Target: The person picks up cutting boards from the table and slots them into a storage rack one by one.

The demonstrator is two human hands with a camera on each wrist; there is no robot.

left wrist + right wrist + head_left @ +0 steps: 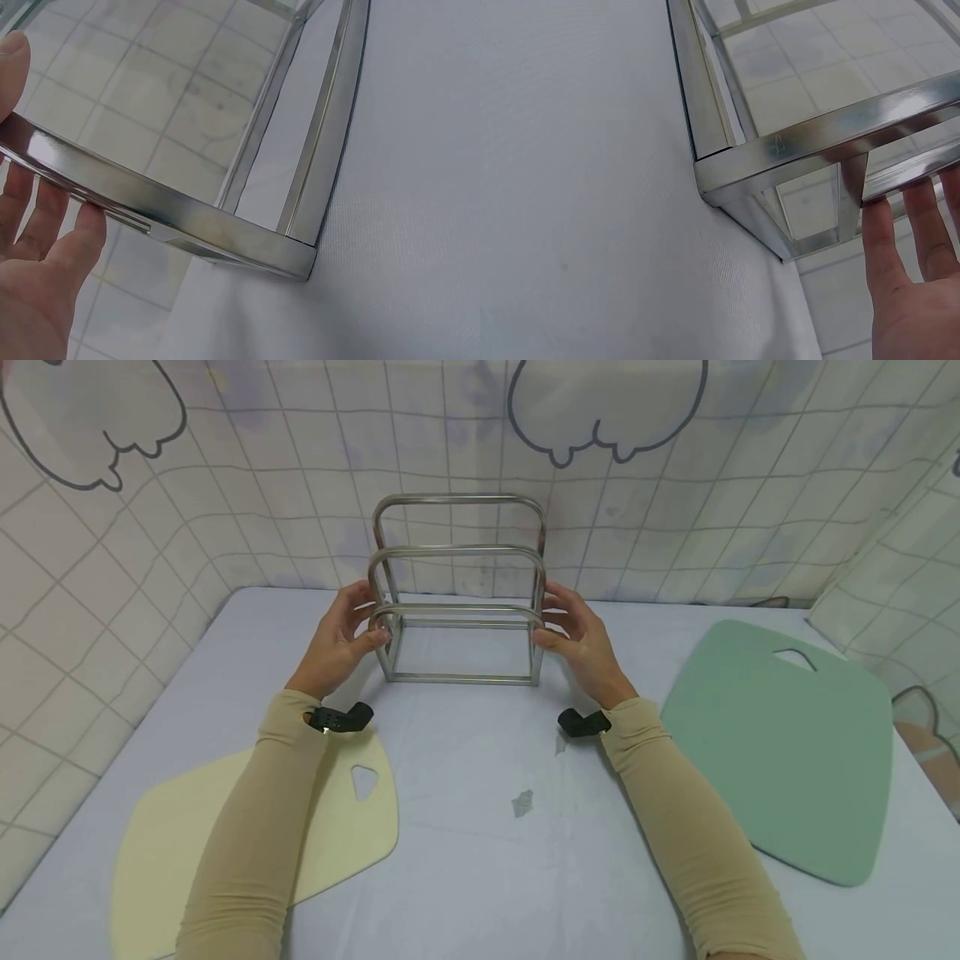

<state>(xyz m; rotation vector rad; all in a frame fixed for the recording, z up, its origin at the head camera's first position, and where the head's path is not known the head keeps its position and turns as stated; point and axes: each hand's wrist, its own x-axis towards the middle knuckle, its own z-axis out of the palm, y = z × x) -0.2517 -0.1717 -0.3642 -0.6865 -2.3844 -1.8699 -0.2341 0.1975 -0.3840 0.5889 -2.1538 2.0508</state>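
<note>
Tan sleeves (243,843) reach over the desk (457,885); left grip (337,639) and right grip (581,639) clasp opposite sides of a three-hooped metal rack (457,608), a green cutting board (787,760) lying rightward.

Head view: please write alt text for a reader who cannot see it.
A person's left hand and right hand hold the two sides of a metal rack on a white-covered table, before a grid-patterned sheet. A cream board lies at left, partly hidden by the left forearm; a green board lies at right.
</note>
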